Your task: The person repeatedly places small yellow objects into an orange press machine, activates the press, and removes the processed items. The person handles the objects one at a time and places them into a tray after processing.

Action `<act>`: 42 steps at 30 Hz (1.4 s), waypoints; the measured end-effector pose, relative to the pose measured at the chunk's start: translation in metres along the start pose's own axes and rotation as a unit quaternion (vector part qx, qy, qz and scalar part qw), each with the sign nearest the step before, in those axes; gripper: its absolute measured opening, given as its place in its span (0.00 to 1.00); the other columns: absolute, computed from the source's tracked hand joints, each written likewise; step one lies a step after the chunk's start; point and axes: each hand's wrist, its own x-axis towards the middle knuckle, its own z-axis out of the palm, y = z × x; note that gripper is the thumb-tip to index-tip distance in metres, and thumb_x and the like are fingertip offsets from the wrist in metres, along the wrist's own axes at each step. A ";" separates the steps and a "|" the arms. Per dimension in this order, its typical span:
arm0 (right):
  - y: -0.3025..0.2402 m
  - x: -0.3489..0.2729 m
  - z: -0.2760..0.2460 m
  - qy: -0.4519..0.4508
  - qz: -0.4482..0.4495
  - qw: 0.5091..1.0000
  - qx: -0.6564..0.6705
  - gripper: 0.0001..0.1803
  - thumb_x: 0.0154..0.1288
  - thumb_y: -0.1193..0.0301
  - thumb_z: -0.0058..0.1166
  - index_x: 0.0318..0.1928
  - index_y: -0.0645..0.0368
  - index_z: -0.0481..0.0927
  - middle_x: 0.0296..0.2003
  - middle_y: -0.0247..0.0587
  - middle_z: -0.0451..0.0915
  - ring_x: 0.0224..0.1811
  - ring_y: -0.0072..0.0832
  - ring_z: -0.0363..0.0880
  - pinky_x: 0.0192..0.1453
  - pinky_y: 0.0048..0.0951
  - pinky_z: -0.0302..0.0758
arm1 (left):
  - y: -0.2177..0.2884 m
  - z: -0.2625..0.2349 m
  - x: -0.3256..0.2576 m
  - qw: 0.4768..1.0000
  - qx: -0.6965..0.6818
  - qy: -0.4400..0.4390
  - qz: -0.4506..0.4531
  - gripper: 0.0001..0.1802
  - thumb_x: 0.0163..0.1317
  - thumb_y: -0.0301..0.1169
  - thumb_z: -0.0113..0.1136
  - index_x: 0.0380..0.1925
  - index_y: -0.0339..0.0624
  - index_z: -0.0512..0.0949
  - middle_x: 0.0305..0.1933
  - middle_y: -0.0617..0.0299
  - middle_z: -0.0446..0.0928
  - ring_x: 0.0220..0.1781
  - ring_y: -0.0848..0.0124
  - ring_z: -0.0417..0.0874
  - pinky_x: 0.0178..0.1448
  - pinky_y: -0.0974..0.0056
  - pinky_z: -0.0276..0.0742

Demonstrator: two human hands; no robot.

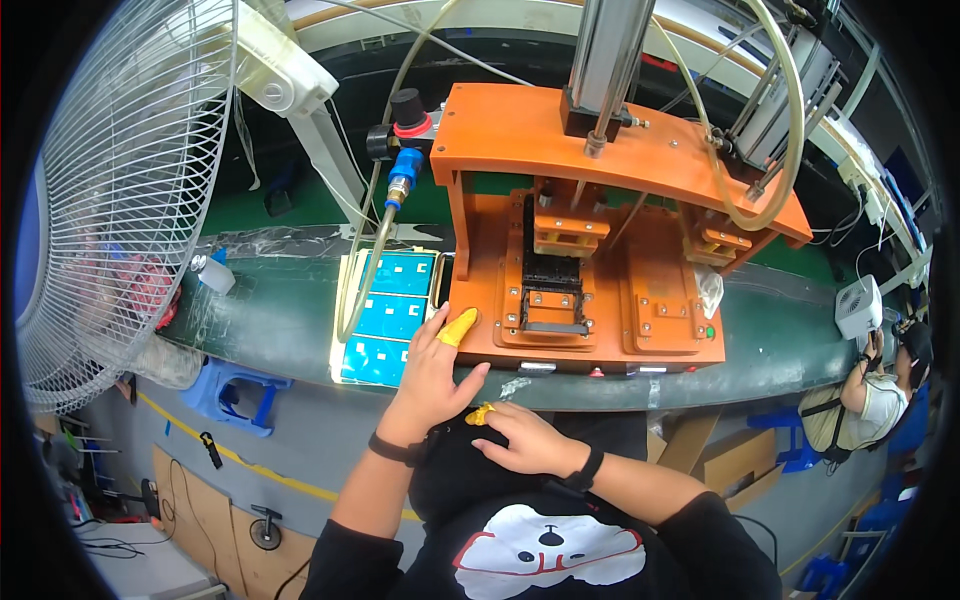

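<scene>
Standing on a green bench [780, 345] in the head view, an orange press [520, 140] is seen ahead of the wearer. In its left bay a black piece [550, 268] is seated, its long axis pointed front to back. The left hand [425, 380] is placed nearer, the piece being to its right and slightly ahead; its fingers are spread, with nothing gripped, and a yellow-covered fingertip is set at the press's left front. The right hand [530, 442] is held by the body, loosely open; no object is seen in it. Blue panels [388, 310] are laid left of the press.
</scene>
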 end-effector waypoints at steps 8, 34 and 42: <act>0.019 0.032 0.025 0.013 -0.001 0.998 0.064 0.20 0.72 0.64 0.63 0.53 0.66 0.74 0.49 0.61 0.74 0.52 0.62 0.78 0.55 0.53 0.77 | -0.051 -0.016 -0.065 0.983 0.119 0.095 -0.103 0.23 0.64 0.28 0.69 0.59 0.38 0.80 0.69 0.49 0.78 0.73 0.44 0.74 0.77 0.41 0.65; 0.047 0.065 0.048 -0.036 -0.033 0.999 -0.002 0.42 0.68 0.61 0.67 0.76 0.66 0.65 0.77 0.66 0.64 0.77 0.62 0.66 0.80 0.48 0.66 | -0.168 -0.197 -0.067 0.860 0.066 0.337 -0.377 0.12 0.74 0.31 0.67 0.47 0.32 0.87 0.41 0.59 0.87 0.44 0.73 0.85 0.49 0.66 0.80; -0.022 0.037 -0.047 0.114 -0.175 0.973 -0.100 0.23 0.59 0.68 0.72 0.54 0.62 0.85 0.54 0.52 0.82 0.48 0.47 0.82 0.54 0.46 0.79 | -0.044 -0.194 -0.101 0.877 -0.150 0.242 -0.387 0.20 0.78 0.27 0.59 0.67 0.35 0.74 0.47 0.61 0.87 0.41 0.81 0.79 0.46 0.74 0.75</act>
